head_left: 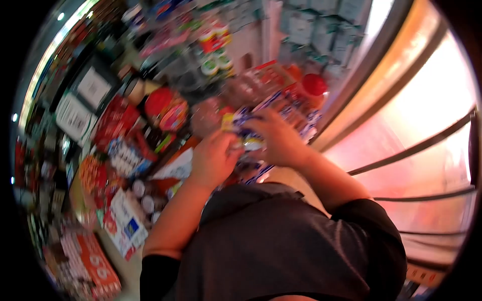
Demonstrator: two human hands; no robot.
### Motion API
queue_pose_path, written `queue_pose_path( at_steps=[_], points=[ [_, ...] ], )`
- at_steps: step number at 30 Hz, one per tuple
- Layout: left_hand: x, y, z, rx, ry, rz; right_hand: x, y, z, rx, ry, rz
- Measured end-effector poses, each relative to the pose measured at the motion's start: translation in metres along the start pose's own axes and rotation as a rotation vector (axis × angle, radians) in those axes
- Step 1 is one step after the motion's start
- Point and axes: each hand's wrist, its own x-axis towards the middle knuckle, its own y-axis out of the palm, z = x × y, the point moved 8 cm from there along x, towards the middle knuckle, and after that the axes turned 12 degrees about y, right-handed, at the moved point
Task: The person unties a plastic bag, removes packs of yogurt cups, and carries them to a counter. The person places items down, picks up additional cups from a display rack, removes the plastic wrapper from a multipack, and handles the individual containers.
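Both of my hands are at a pile of packaged goods in front of my body. My left hand (215, 154) has its fingers curled in a pinch at the pile's near left side; what lies between them is too blurred to make out. To its right, my right hand (280, 136) reaches in with bent fingers closed on a blue-and-white plastic packet (246, 118) with a yellow patch. More clear packets with blue-and-white edges (296, 116) lie beyond my right hand. Clear plastic packaging (205, 116) sits just past my left hand.
Left of my hands stand a red-lidded tub (161, 102), red bags (116, 123) and a white-and-red packet (123, 220). A dark stand with printed codes (93, 89) is farther left. A red round lid (314, 85) is at the back right, beside a translucent curtain (401, 130).
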Motion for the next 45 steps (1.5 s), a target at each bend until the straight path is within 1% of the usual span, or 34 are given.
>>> queue_pose_path(
  at_steps=[3,5,8,10,11,13,14,15,16,17,18,19,20,22,23,25,26,27,30,31,34,35,37,38,41,44,45],
  points=[
    [-0.018,-0.004,0.015,-0.132,-0.315,-0.094,0.002,-0.003,0.004,-0.008,0.008,0.061],
    [-0.032,0.02,0.041,-0.38,-0.353,-0.135,0.003,-0.004,0.005,-0.048,-0.011,0.091],
    [-0.037,0.039,0.056,-0.601,-0.429,-0.104,0.007,-0.002,0.006,-0.046,-0.105,0.1],
    [-0.036,0.045,0.06,-0.71,-0.457,-0.103,0.01,0.001,0.009,-0.056,-0.124,0.082],
    [-0.035,0.045,0.062,-0.704,-0.462,-0.086,0.012,0.002,0.01,-0.061,-0.133,0.071],
    [-0.026,0.037,0.059,-0.691,-0.47,-0.047,0.019,0.001,0.003,0.03,-0.065,0.057],
    [-0.02,0.03,0.06,-0.613,-0.475,-0.043,0.022,0.002,-0.003,0.078,-0.027,0.05],
    [-0.013,0.023,0.061,-0.537,-0.48,-0.037,0.021,-0.001,-0.009,0.058,-0.063,-0.094],
    [-0.006,0.017,0.059,-0.462,-0.486,-0.028,0.024,0.002,-0.019,0.22,0.078,-0.03],
    [0.008,0.0,0.048,-0.261,-0.355,-0.063,0.025,0.006,-0.027,0.381,0.221,0.033],
    [0.016,-0.006,0.038,-0.147,-0.304,-0.061,0.024,0.011,-0.036,0.542,0.364,0.092],
    [0.023,-0.01,0.027,-0.034,-0.249,-0.06,0.022,0.022,-0.054,0.682,0.39,0.057],
    [0.03,-0.012,0.017,0.079,-0.193,-0.059,0.02,0.038,-0.072,0.831,0.469,0.073],
    [0.026,0.01,0.013,0.119,-0.268,0.183,0.011,0.071,-0.102,1.135,0.625,0.105],
    [0.023,0.02,0.011,0.137,-0.32,0.305,0.003,0.082,-0.112,1.126,0.687,0.065],
    [0.011,0.045,0.015,0.225,-0.414,0.555,-0.009,0.085,-0.113,1.042,0.733,0.104],
    [0.01,0.05,0.017,0.212,-0.409,0.546,-0.014,0.085,-0.117,0.999,0.757,0.123],
    [0.009,0.054,0.018,0.198,-0.402,0.539,-0.014,0.087,-0.124,0.97,0.709,0.151],
    [0.012,0.064,0.016,0.164,-0.362,0.547,-0.007,0.084,-0.146,0.763,0.676,0.251],
    [0.014,0.066,0.016,0.156,-0.348,0.551,-0.005,0.085,-0.154,0.805,0.74,0.284],
    [0.016,0.071,0.016,0.164,-0.309,0.51,0.001,0.079,-0.167,0.778,0.823,0.338],
    [0.017,0.071,0.016,0.159,-0.316,0.506,0.004,0.089,-0.178,0.797,0.775,0.401],
    [0.016,0.072,0.017,0.148,-0.335,0.495,0.005,0.091,-0.173,0.824,0.773,0.427],
    [0.017,0.074,0.016,0.168,-0.334,0.532,0.007,0.091,-0.169,0.836,0.771,0.441],
    [0.019,0.077,0.015,0.211,-0.331,0.605,0.016,0.082,-0.159,0.706,0.683,0.429],
    [0.02,0.078,0.016,0.218,-0.325,0.608,0.021,0.062,-0.138,0.399,0.521,0.283],
    [0.02,0.079,0.017,0.215,-0.324,0.604,0.023,0.056,-0.132,0.326,0.399,0.185]
  ],
)
